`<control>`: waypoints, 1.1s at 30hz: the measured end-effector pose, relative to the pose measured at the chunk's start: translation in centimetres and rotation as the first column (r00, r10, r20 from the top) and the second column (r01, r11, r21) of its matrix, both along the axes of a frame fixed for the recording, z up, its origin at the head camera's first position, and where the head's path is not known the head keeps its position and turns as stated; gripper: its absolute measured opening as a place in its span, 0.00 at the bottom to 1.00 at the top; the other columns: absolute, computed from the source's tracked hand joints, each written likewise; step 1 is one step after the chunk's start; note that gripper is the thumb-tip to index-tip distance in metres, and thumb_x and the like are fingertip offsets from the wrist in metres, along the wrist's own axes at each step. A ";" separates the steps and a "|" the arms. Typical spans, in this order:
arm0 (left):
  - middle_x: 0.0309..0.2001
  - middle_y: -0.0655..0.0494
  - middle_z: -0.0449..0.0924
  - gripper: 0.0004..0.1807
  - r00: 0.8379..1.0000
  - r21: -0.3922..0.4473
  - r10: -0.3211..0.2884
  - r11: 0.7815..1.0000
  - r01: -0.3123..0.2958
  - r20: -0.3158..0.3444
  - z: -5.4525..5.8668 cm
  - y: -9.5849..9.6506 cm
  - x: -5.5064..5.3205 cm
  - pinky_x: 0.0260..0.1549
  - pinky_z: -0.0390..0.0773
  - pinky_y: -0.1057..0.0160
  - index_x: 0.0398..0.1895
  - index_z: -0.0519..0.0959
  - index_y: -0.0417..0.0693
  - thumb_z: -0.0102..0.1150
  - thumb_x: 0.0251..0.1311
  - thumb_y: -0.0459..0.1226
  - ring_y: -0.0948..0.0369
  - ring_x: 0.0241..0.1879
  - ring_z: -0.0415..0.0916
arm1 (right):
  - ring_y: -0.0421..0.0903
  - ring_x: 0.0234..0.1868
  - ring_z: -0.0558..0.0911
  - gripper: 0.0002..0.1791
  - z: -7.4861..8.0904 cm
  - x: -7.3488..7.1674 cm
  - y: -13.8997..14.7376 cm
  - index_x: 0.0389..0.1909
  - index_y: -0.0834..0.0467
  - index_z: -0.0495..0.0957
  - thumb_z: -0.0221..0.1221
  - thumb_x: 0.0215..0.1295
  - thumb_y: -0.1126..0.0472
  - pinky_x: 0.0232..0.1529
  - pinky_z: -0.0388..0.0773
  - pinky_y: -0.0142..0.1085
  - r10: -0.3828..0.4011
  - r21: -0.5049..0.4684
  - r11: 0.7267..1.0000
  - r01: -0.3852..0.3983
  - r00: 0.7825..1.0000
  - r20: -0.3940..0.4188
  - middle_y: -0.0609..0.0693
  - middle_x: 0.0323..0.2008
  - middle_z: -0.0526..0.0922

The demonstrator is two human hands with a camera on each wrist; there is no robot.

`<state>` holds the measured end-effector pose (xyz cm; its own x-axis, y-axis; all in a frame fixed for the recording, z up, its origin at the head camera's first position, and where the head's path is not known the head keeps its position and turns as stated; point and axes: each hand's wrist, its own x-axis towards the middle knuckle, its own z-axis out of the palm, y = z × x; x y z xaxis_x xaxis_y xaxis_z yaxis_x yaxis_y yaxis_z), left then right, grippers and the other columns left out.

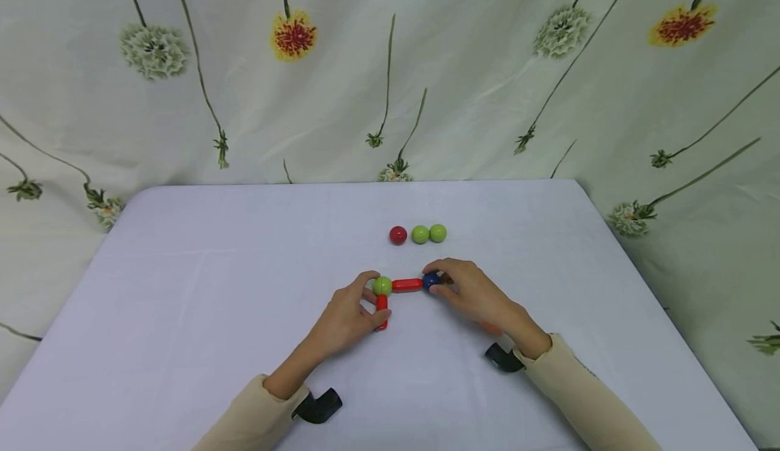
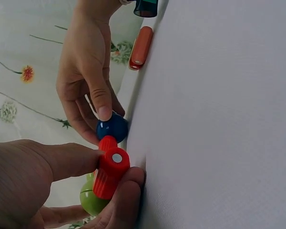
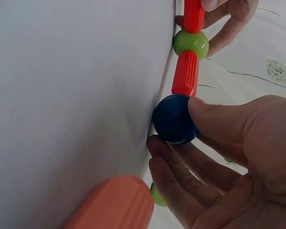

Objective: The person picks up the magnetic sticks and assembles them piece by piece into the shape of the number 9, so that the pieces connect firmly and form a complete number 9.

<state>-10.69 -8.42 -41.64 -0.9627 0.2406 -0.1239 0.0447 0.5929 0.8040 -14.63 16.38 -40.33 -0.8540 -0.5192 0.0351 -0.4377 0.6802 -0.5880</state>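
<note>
My left hand (image 1: pixel 350 314) grips a red ridged rod (image 2: pixel 107 179) between thumb and fingers, with its index finger at the green ball (image 1: pixel 382 286) on the rod's far end. From that ball a second red rod (image 1: pixel 407 285) runs right to a blue ball (image 1: pixel 430 280), so the joined pieces form an L. My right hand (image 1: pixel 475 293) pinches the blue ball between thumb and fingers, as the right wrist view shows. In the left wrist view, a pale round spot marks the near end of the gripped rod.
Beyond the hands lie a loose red ball (image 1: pixel 398 235) and two green balls (image 1: pixel 420 234) on the white-covered table (image 1: pixel 244 254). Orange-red rods (image 2: pixel 142 45) lie near the right wrist, partly hidden by it in the head view. A flowered cloth (image 1: pixel 457 65) hangs behind the table.
</note>
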 end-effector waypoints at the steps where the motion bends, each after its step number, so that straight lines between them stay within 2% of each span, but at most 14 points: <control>1: 0.43 0.51 0.82 0.36 1.000 0.000 0.002 1.000 -0.002 0.002 0.0 0.0 0.0 0.27 0.78 0.65 0.69 0.67 0.43 0.71 0.58 0.37 0.64 0.25 0.76 | 0.45 0.45 0.84 0.18 0.0 0.0 0.0 0.56 0.59 0.79 0.64 0.67 0.65 0.51 0.82 0.42 -0.001 -0.001 1.000 0.001 1.000 0.001 0.52 0.51 0.85; 13: 0.43 0.49 0.81 0.36 1.000 0.021 0.008 1.000 -0.008 0.013 -0.1 0.2 0.1 0.27 0.77 0.64 0.70 0.66 0.43 0.69 0.59 0.36 0.62 0.25 0.75 | 0.45 0.45 0.84 0.18 0.0 -0.1 0.0 0.57 0.59 0.79 0.64 0.66 0.65 0.52 0.82 0.43 -0.016 0.007 1.000 0.016 1.000 0.006 0.51 0.51 0.84; 21: 0.45 0.50 0.81 0.35 0.999 0.021 0.010 1.000 -0.011 0.046 0.1 0.1 0.2 0.28 0.77 0.64 0.70 0.65 0.46 0.67 0.61 0.37 0.62 0.26 0.75 | 0.44 0.45 0.83 0.19 0.1 -0.1 -0.2 0.57 0.59 0.79 0.64 0.67 0.65 0.52 0.81 0.42 -0.009 0.013 1.000 0.009 1.000 0.001 0.51 0.52 0.84; 29: 0.46 0.49 0.78 0.34 1.000 0.001 -0.007 1.000 0.007 0.012 -0.2 -0.2 0.0 0.29 0.78 0.64 0.70 0.67 0.51 0.67 0.61 0.38 0.62 0.26 0.75 | 0.45 0.47 0.84 0.20 0.4 -0.2 0.1 0.59 0.58 0.78 0.63 0.68 0.62 0.52 0.81 0.43 -0.021 0.024 0.999 0.020 0.999 0.026 0.51 0.54 0.83; 33: 0.50 0.47 0.74 0.33 1.000 -0.019 0.006 1.000 -0.006 -0.011 0.0 -0.3 0.1 0.31 0.78 0.63 0.68 0.69 0.51 0.68 0.60 0.38 0.60 0.32 0.74 | 0.49 0.49 0.84 0.20 1.4 -1.2 0.6 0.61 0.58 0.77 0.62 0.69 0.59 0.52 0.82 0.45 -0.044 0.037 0.998 0.043 0.999 0.028 0.53 0.56 0.83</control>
